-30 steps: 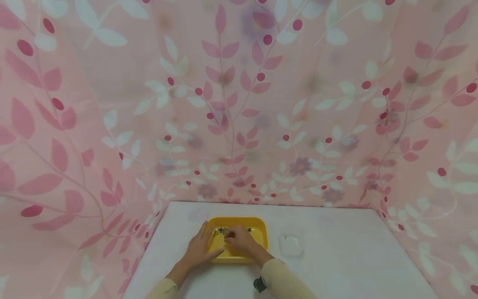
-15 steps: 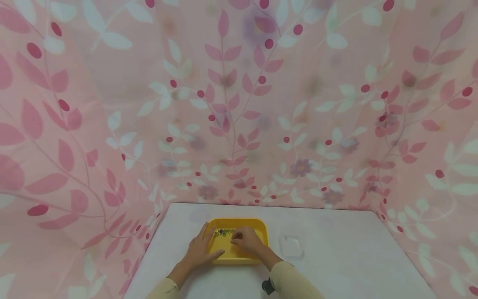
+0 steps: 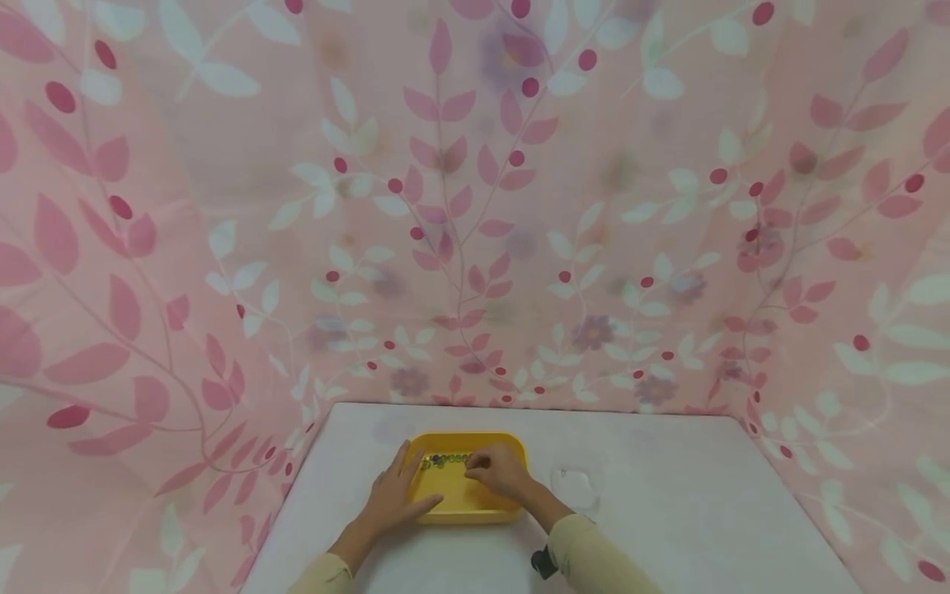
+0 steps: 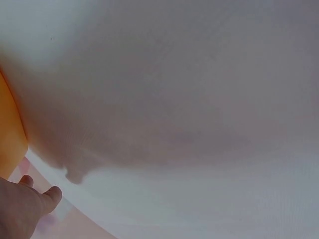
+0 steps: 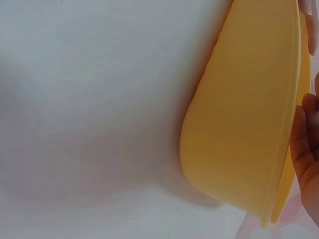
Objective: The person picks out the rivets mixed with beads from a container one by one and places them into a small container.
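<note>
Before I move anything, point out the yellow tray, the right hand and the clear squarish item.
Yellow tray [image 3: 457, 497], head view: bare floor inside it.
Right hand [image 3: 500, 472], head view: back of the hand.
Clear squarish item [image 3: 575, 489], head view: its visible middle.

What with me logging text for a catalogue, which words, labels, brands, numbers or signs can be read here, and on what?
None: no readable text in any view.
Yellow tray: no lettering on the sides that show.
Clear container: no label that I can make out.
Small pieces in the tray: too small to tell any marking.
Floral backdrop: pattern only.
</note>
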### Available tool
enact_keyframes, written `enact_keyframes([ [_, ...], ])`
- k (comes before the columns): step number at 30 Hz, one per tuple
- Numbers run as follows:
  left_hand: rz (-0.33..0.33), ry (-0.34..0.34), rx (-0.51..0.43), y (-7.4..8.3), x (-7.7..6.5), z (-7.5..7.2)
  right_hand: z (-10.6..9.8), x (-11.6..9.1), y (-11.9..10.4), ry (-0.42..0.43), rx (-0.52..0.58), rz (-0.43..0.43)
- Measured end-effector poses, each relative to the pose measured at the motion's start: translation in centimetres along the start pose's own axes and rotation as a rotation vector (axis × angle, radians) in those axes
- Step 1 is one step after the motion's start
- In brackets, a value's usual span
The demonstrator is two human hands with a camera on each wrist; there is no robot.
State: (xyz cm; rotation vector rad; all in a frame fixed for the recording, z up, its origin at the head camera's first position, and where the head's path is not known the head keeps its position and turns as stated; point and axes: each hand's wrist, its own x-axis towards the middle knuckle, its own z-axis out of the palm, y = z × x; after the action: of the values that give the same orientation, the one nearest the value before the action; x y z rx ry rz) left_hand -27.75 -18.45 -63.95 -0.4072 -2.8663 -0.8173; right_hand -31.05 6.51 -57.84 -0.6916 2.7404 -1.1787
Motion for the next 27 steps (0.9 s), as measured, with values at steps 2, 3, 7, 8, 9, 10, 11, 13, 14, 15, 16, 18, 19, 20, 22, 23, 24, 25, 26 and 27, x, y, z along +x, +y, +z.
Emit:
enact_keyframes([
  [2, -0.006, -0.005, -0.004, 0.0, 0.0, 0.0, -0.3, -0.1, 0.0, 0.009, -0.008, -0.01],
  [3, -0.011, -0.01, -0.007, 0.0, -0.1, 0.0, -0.5, -0.2, -0.1, 0.007, -0.003, -0.007],
  [7, -0.022, -0.027, -0.014, 0.0, 0.0, -0.1, -1.3, -0.5, -0.1, 0.008, 0.033, 0.008],
  [8, -0.022, -0.027, -0.021, 0.0, 0.0, -0.1, -1.5, -0.5, -0.1, 0.011, 0.045, 0.014],
  [9, -0.021, -0.029, -0.022, 0.0, 0.0, -0.1, -1.7, -0.5, 0.0, 0.017, 0.054, 0.015],
  [10, -0.02, -0.028, -0.025, 0.0, 0.1, -0.1, -1.9, -0.4, 0.0, 0.025, 0.063, 0.011],
  [11, -0.021, -0.029, -0.028, 0.1, 0.1, -0.1, -2.1, -0.4, 0.1, 0.03, 0.065, 0.008],
  [13, -0.022, -0.03, -0.033, 0.0, 0.2, -0.1, -2.6, -0.4, 0.3, 0.04, 0.066, 0.004],
  [14, -0.022, -0.03, -0.033, 0.0, 0.2, -0.1, -2.8, -0.4, 0.4, 0.044, 0.067, -0.001],
  [15, -0.018, -0.029, -0.03, 0.0, 0.3, -0.1, -3.0, -0.5, 0.6, 0.049, 0.061, -0.005],
  [16, -0.02, -0.029, -0.037, 0.0, 0.3, -0.1, -3.2, -0.6, 0.7, 0.054, 0.053, -0.014],
  [18, -0.024, -0.032, -0.043, 0.1, 0.2, -0.1, -3.5, -0.8, 1.1, 0.063, 0.031, -0.015],
  [19, -0.024, -0.031, -0.048, 0.1, 0.1, -0.1, -3.7, -0.9, 1.3, 0.065, 0.02, -0.014],
  [20, -0.027, -0.033, -0.054, 0.1, 0.0, -0.1, -3.9, -1.0, 1.5, 0.067, 0.006, -0.025],
  [22, -0.033, -0.034, -0.059, 0.1, -0.1, -0.1, -4.4, -1.3, 1.9, 0.069, -0.018, -0.028],
  [23, -0.031, -0.03, -0.058, 0.2, -0.1, -0.1, -4.7, -1.4, 2.0, 0.068, -0.02, -0.02],
  [24, -0.028, -0.027, -0.056, 0.1, -0.1, -0.1, -5.0, -1.5, 2.1, 0.069, -0.022, -0.018],
  [25, -0.025, -0.02, -0.056, 0.1, -0.1, -0.1, -5.3, -1.6, 2.2, 0.073, -0.024, -0.024],
  [26, -0.024, -0.018, -0.051, 0.1, 0.0, -0.1, -5.6, -1.7, 2.4, 0.078, -0.023, -0.021],
  [27, -0.022, -0.015, -0.046, 0.1, 0.1, -0.1, -6.0, -1.8, 2.5, 0.082, -0.022, -0.004],
])
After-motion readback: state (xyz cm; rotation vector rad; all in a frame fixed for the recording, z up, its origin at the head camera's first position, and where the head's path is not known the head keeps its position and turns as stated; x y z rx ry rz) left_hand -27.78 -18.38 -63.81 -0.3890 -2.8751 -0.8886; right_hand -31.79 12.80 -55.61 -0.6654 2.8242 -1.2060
